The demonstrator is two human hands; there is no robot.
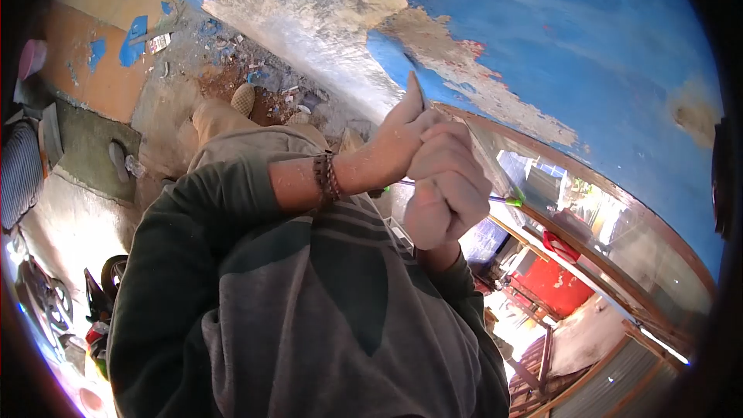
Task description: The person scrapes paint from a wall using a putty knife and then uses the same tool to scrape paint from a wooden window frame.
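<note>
Both of my hands are close together in front of the blue wall (557,23), which has peeled patches. My left hand (389,142), with a beaded bracelet (325,178) at the wrist, is closed, one finger pointing up along a thin dark blade of a scraper (423,97). Its tip is right at the wall, by the edge of a bare patch (464,62). My right hand (449,182), coated in pale dust, is wrapped in a fist against the left one. Most of the scraper is hidden inside the hands.
Paint flakes and rubble (271,93) lie along the foot of the wall. A window opening with a wooden frame (642,217) is at the right, a red panel (553,286) beyond it. Cardboard (101,62) covers the floor at the left, and a wheel (114,275) stands lower down.
</note>
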